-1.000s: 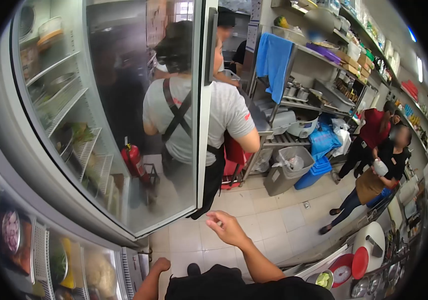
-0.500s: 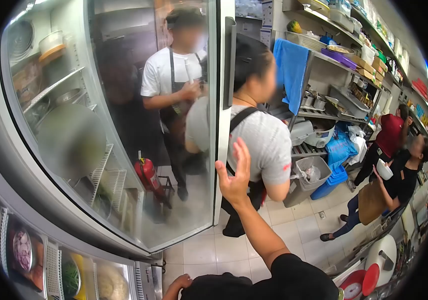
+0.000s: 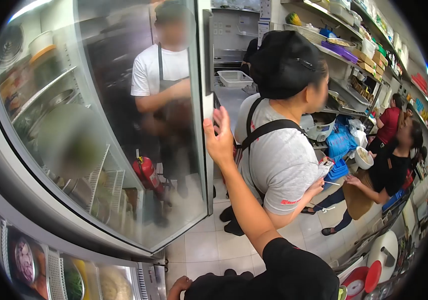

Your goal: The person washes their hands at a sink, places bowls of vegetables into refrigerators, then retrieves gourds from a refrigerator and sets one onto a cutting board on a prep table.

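Note:
A glass refrigerator door [image 3: 205,165] stands ajar in front of me, its pane fogged and reflecting a person in a white shirt. My right hand [image 3: 220,140] is raised at the door's free edge, thumb apart from the fingers and palm toward the frame. It appears to touch the frame below the dark vertical handle [image 3: 208,52] and holds nothing. My left hand [image 3: 181,284] hangs low by my body, near the counter end; its fingers are mostly hidden. Inside the refrigerator, wire shelves [image 3: 109,190] carry containers, including a white tub with an orange rim [image 3: 41,45].
A co-worker in a grey shirt [image 3: 286,155] stands just beyond the door, holding papers. Farther right, another person [image 3: 394,160] holds a white bowl [image 3: 364,157]. A red fire extinguisher [image 3: 146,172] shows through the glass. Below left are food containers [image 3: 24,260]; shelving lines the right.
The door's edge and my right hand have shifted left. The grey-shirted co-worker has moved right and now shows papers in hand. The white bowl has moved left.

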### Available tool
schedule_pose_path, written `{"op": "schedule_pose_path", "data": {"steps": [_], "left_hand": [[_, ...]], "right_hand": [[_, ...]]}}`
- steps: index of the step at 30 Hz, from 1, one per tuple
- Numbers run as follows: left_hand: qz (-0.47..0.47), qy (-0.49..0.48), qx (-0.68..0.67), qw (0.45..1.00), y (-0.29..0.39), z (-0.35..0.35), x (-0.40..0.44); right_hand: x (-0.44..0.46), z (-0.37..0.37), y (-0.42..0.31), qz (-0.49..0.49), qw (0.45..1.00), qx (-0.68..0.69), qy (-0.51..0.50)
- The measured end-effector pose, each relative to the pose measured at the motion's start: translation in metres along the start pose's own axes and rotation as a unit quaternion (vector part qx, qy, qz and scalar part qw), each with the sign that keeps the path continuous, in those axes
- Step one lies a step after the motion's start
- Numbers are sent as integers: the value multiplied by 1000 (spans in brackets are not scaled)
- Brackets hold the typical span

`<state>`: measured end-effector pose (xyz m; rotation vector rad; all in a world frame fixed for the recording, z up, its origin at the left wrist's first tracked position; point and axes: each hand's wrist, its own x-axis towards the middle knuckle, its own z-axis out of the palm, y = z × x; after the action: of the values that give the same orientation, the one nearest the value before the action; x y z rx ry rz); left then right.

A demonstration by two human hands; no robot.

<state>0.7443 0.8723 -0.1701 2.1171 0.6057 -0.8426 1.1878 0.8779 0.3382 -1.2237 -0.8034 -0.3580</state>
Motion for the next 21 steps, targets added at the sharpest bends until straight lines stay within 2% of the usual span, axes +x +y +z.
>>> {"op": "schedule_pose_path", "data": {"steps": [1,4,5,6,7,9,10,13,16,19,21], "left_hand": [[-17,17,-40,999,8,-5,-3],[-41,50,-43,997,27,-18,-15],[-24,13,-25,999,52,-41,-37],[-30,16,-25,999,48,-35,-36],[-24,47,-39,998,41,-30,-37],[-14,81,-50,995,26,-21,-35],[-8,82,-36,996,18,-18,-34],[-23,92,-47,994,15,-13,-54],[-51,82,-112,989,0,-5,-55],[-83,95,-175,976,4,-13,-67],[-149,127,-243,950,8,-25,-71]], "right_hand": [[1,1,9,44,999,-4,-17],[6,20,55,101,993,40,-55],[9,27,82,133,987,-23,-83],[11,39,82,125,986,-80,-70],[15,44,83,234,970,-5,-66],[38,54,102,289,942,91,-142],[41,63,106,257,950,70,-164],[50,93,118,261,937,108,-204],[59,130,155,283,921,136,-229],[57,153,146,307,894,112,-305],[49,180,160,320,882,111,-328]]}}
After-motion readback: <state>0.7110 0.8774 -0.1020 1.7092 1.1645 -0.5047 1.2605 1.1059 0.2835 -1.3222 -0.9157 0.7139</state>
